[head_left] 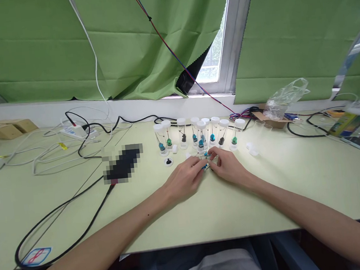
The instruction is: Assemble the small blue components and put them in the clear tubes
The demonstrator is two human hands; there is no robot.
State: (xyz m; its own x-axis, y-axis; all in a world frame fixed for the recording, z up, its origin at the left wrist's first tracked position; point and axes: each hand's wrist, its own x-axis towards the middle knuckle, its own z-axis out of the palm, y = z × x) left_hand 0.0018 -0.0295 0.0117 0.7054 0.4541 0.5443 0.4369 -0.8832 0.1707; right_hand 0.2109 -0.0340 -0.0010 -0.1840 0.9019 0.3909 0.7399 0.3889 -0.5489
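Note:
My left hand [187, 174] rests low over the table, its fingers bent and drawn together at the fingertips. Facing it from the right, my right hand [229, 166] is curled, with thumb and forefinger close together. Between the fingertips are small blue parts [205, 154] with something clear and thin; the fingers partly cover them. Just behind my hands stand several clear tubes [201, 143] with white lids, each holding a small blue, green or black piece with a thin stem. Left of my left hand, a small black piece [168, 161] sits on a round pale lid.
A white cap [175, 148] lies by the tubes, and translucent caps [252, 149] lie to the right. A blurred-out dark device [123, 163] with a black cable [81, 233] is at left. Behind are a power strip [74, 131], a plastic bag [283, 99] and clear empty tubes [264, 129].

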